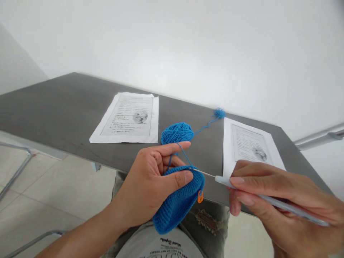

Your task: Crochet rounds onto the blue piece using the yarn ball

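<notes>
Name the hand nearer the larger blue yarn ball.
Left: the left hand is just in front of the yarn ball; the right hand is farther off, toward the right.

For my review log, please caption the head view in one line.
Left hand holding blue crochet piece with orange marker, right hand working hook at its edge.

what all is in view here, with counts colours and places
Crochet piece: one, blue, in the left hand
Crochet hook: one, pale handle, in the right hand
Stitch marker: one, orange, on the piece's edge
Yarn ball: one, blue, on the table
Yarn tangle: one, blue, near the table's far edge
Printed sheets: two, white, on the table
Table: one, grey, in front
Metal frames: silver, left side
Wall: white, behind
Floor: pale tiles
Left hand, right hand: centre, right
</notes>
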The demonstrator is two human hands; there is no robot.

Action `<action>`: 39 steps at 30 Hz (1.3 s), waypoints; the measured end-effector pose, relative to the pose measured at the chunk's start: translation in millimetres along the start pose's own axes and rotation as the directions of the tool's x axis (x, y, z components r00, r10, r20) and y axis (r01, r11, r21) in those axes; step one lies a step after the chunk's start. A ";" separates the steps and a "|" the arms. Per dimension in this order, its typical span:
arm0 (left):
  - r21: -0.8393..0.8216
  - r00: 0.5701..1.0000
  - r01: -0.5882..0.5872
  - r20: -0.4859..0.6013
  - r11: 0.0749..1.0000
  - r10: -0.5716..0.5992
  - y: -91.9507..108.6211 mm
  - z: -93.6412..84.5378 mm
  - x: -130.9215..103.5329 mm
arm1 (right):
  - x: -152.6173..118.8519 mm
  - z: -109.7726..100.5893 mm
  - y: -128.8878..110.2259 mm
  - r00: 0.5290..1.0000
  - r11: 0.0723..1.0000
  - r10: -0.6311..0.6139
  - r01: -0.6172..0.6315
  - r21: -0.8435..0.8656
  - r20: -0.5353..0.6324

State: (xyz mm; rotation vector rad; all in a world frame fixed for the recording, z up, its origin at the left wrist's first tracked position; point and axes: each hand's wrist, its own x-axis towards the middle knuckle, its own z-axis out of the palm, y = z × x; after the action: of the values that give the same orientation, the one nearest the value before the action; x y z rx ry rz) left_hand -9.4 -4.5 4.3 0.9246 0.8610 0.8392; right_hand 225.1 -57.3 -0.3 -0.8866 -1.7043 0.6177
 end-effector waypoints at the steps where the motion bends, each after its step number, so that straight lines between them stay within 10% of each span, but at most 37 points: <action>1: 0.028 1.000 -0.013 -0.016 1.000 0.013 0.1 0.7 -0.8 | 1.7 1.4 -2.6 1.000 1.000 -0.002 0.002 -0.007 -0.004; 12: 0.240 0.976 -0.157 -0.110 0.958 0.188 -4.7 12.8 -4.8 | -9.2 11.3 -12.5 0.994 0.957 -0.029 -0.001 -0.290 -0.101; 21: 0.681 0.850 -0.346 -0.063 0.646 0.522 -19.2 7.2 -5.7 | -11.7 40.1 -11.2 0.981 0.933 -0.075 0.006 -0.359 -0.179; 28: 0.205 0.953 -0.246 -0.127 0.947 0.275 -15.8 18.1 -7.7 | -13.8 53.6 -0.8 0.966 0.976 -0.076 0.021 -0.217 -0.248; 34: -0.115 0.992 -0.125 -0.023 0.985 0.124 -17.8 14.8 -6.6 | -20.8 66.3 7.1 0.924 0.977 0.089 -0.008 0.215 -0.371; 39: -0.273 0.997 -0.071 -0.012 0.959 0.070 -17.5 17.1 -3.4 | -36.6 87.6 10.0 0.863 0.939 -0.198 0.031 -0.343 -0.464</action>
State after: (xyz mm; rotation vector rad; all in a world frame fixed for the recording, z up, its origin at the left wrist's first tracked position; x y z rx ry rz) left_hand 8.4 -19.2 -4.9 0.7143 0.6953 0.9935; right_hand 149.8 -78.7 -54.8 -1.0572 -1.3877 0.0050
